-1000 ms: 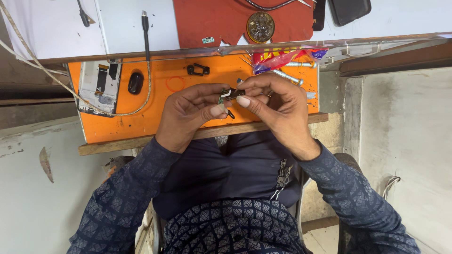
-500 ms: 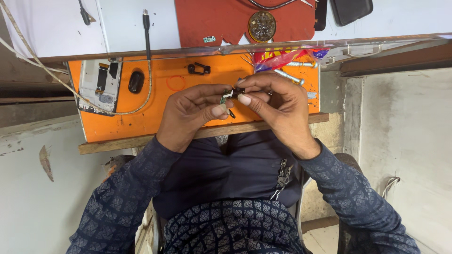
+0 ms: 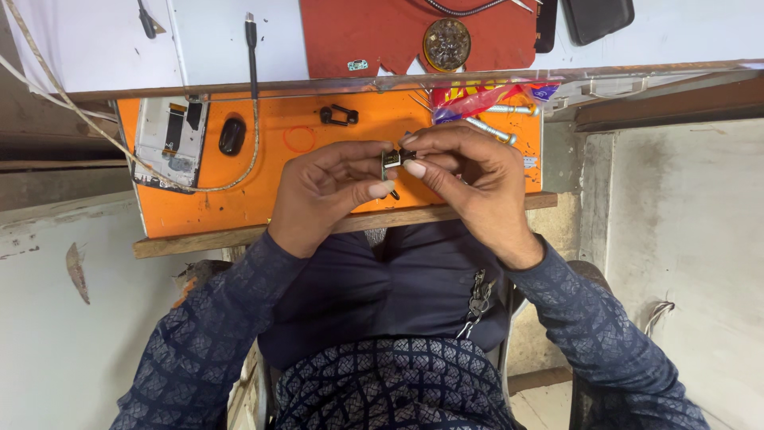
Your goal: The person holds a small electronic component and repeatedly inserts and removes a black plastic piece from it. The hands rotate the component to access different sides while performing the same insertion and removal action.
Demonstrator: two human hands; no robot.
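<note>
— What is changing since the earlier frame?

— Very little: both hands are staying raised over the orange mat (image 3: 318, 187), the left hand (image 3: 330, 195) and the right hand (image 3: 469, 183) still meeting at the fingertips, with only a slight shift of the small dark part (image 3: 391, 159) between them.

— How is the person gripping it?

— Both hands are pinching the small dark part, thumbs and forefingers closing on it from either side. It is hovering just above the mat's near edge, seemingly so that it sits close under the person's eyes.

— What is lying around?

— A disassembled phone (image 3: 169, 142) is resting at the mat's left, a black oval piece (image 3: 231, 135) beside it, a cable (image 3: 253, 87) trailing down, a small black clip (image 3: 338, 115) further back.

— What is hard to make out?

— The part's shape is mostly being covered by fingers; its kind cannot be told. A colourful wrapper (image 3: 485, 99) is partly tucked under the shelf.
</note>
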